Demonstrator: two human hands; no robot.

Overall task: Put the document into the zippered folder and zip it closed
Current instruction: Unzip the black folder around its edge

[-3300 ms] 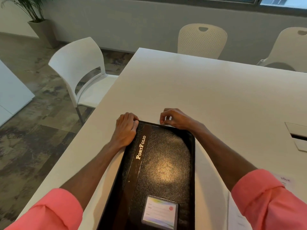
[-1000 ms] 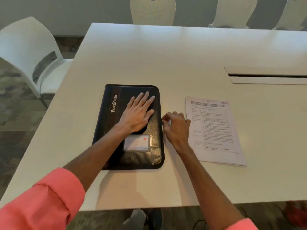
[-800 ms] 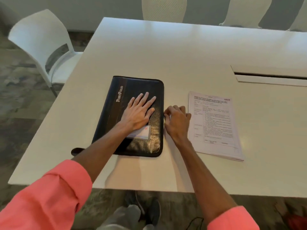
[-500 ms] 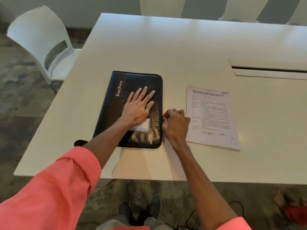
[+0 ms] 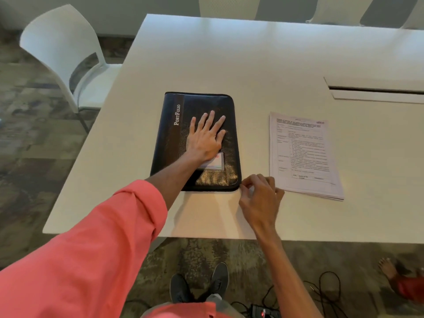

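Observation:
A black zippered folder (image 5: 171, 145) marked "Portfolio" lies closed on the white table (image 5: 229, 60). My left hand (image 5: 204, 138) rests flat on its cover, fingers spread, just above a clear card pocket. My right hand (image 5: 259, 198) is at the folder's near right corner, thumb and forefinger pinched together at the zipper edge; the pull itself is hidden by the fingers. The printed document (image 5: 302, 152), a thin stack of pages, lies flat on the table to the right of the folder, apart from both hands.
A white chair (image 5: 66, 58) stands at the table's left side and more chairs line the far edge. A cable slot (image 5: 376, 90) is set into the table at the right. Black cables (image 5: 321, 292) and another person's foot (image 5: 390, 269) are on the floor.
My right hand has slid toward me along the folder's right edge, from mid-edge to the near right corner. My left hand has stayed flat on the cover. The camera view has pulled back.

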